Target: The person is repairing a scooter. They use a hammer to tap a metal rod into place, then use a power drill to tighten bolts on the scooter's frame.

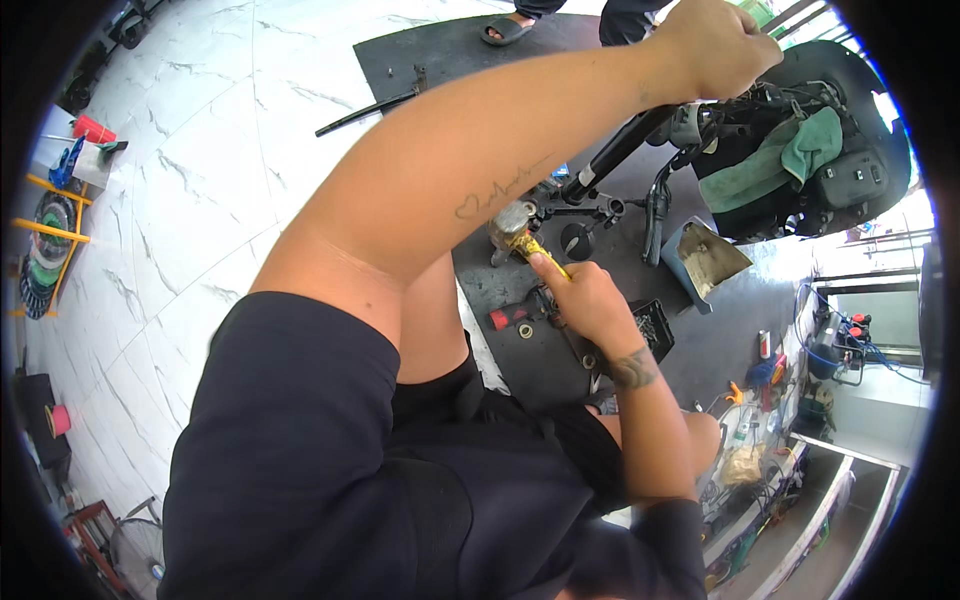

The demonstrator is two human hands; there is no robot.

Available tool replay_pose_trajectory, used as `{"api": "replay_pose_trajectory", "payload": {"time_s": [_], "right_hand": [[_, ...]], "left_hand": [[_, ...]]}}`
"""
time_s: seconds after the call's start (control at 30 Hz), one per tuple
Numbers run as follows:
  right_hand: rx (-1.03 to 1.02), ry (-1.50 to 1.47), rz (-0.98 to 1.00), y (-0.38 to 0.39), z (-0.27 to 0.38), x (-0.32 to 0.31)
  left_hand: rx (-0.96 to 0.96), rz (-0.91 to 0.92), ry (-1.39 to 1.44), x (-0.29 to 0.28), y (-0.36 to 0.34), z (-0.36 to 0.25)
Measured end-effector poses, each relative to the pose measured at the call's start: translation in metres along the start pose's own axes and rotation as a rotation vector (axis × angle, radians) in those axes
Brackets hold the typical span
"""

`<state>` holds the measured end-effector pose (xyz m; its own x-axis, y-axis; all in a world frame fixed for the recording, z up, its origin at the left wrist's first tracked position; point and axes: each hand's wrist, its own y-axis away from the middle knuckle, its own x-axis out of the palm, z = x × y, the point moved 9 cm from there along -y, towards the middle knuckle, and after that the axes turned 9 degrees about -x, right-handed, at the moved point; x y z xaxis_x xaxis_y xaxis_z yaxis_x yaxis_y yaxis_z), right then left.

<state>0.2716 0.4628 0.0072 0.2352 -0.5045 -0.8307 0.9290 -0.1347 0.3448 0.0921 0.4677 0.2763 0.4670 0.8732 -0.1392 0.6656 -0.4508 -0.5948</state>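
Note:
My left arm stretches across the upper view, its hand [720,55] closed at the top right on something hidden, above a long black tube [610,155]. My right hand [590,300] grips a yellow-handled hammer [512,225] with its head beside metal parts under my left forearm. A red-and-black tool [510,316], a metal ring [526,331] and a black parts tray [652,325] lie on the dark mat [480,275]. A dark vehicle body [855,180] with a green cloth [745,180] on it stands at the right, near a grey container [705,262].
Another person's sandaled foot [505,30] is at the top. A black bar [365,110] lies at upper left. White tiled floor [180,200] borders the mat. A yellow rack [55,235] stands far left; hoses, a compressor [830,345] and white rails [815,510] are at the right.

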Motion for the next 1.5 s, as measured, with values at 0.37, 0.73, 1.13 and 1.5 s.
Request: {"api": "replay_pose_trajectory", "payload": {"time_s": [0.37,0.73,1.13,1.5], "right_hand": [[0.093,-0.062,-0.071,-0.042,-0.022,0.012],[0.132,-0.238,-0.258,-0.007,0.008,-0.016],[0.156,-0.577,0.265,0.047,-0.13,0.077],[0.016,0.394,0.524,0.037,-0.248,0.25]], "left_hand": [[0.06,-0.084,0.148,-0.019,0.031,-0.005],[0.264,-0.149,-0.012,-0.014,0.042,-0.027],[-0.293,0.358,0.633,0.016,0.037,0.007],[-0.372,0.109,0.271,0.009,0.054,-0.001]]}}
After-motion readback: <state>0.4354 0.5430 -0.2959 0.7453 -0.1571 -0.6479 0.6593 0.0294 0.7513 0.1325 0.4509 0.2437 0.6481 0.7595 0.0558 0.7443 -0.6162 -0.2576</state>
